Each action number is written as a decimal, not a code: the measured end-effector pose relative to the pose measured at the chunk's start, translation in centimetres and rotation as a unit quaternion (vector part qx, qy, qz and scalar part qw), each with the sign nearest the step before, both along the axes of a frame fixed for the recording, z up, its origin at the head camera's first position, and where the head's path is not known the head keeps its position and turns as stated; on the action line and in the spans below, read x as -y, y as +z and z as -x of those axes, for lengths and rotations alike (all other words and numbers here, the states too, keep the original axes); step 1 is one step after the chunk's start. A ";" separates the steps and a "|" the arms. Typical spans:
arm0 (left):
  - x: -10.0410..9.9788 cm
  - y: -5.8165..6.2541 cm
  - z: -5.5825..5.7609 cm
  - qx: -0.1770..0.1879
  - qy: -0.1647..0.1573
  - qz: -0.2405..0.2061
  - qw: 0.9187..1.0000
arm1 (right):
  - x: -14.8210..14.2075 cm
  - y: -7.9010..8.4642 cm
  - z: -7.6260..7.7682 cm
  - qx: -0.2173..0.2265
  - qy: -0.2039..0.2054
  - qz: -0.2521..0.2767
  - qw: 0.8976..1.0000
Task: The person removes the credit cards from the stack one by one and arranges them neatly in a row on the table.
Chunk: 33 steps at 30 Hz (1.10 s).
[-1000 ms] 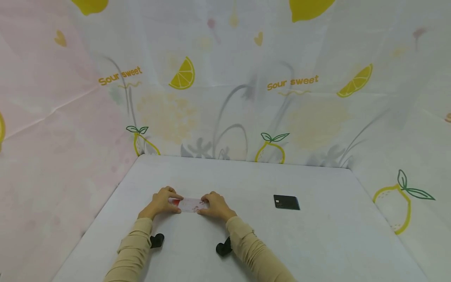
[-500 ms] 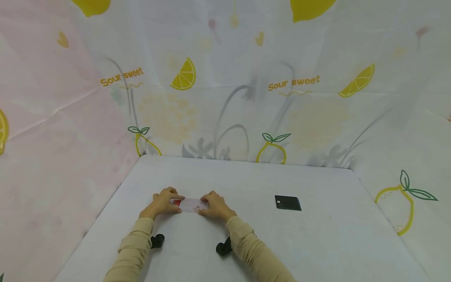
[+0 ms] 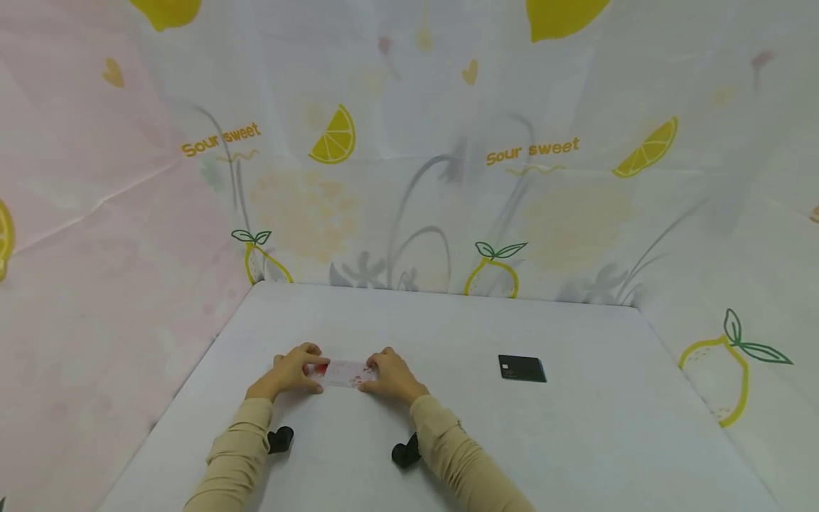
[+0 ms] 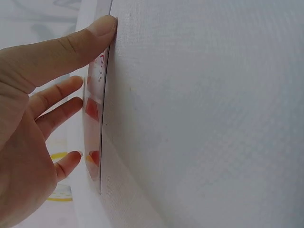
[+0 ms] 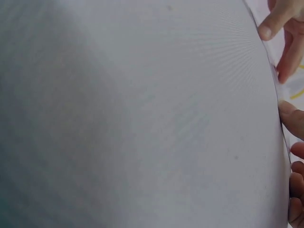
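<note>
A thin, flat pale-pink card [image 3: 348, 373] with red print lies low over the white table, between the two hands. At its left end, my left hand [image 3: 286, 372] holds it, thumb on the near edge and index finger on the far edge. In the left wrist view, the thumb of the left hand [image 4: 28, 161] presses the card [image 4: 93, 110] while other fingertips come close to its far side. My right hand [image 3: 395, 377] pinches the right end with thumb and fingers; in the right wrist view only part of the right hand [image 5: 295, 124] shows at the edge.
A black card [image 3: 522, 368] with a small chip lies flat on the white table [image 3: 608, 427], to the right of the hands. Black wrist mounts [image 3: 280, 439] sit under the forearms. A lemon-printed cloth [image 3: 409, 213] rises behind and beside the table.
My left hand has shifted slightly left and toward the near side, and its end of the pink card now sits a little farther left. The right hand has stayed almost still.
</note>
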State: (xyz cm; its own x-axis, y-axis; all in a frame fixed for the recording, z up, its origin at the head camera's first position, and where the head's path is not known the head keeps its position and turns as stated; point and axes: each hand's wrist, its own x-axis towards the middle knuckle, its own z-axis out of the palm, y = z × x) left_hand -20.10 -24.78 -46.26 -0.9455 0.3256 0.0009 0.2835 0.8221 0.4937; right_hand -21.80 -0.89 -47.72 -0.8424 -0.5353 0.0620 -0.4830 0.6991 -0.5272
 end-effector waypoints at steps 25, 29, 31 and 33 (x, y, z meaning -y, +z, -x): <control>0.1 -0.4 0.2 -0.004 0.005 -0.003 1.000 | 0.7 0.1 -0.9 -0.019 0.002 -0.034 0.999; 0.1 -0.6 0.2 -0.004 0.010 0.001 1.000 | 0.5 0.0 -0.7 -0.016 0.009 -0.034 0.999; 0.1 -0.6 0.2 -0.006 0.010 -0.001 1.000 | 0.4 0.0 -0.6 -0.011 0.014 -0.038 0.999; 0.1 -0.6 0.2 -0.006 0.010 -0.004 1.000 | 0.3 -0.1 -0.6 -0.007 0.017 -0.041 0.999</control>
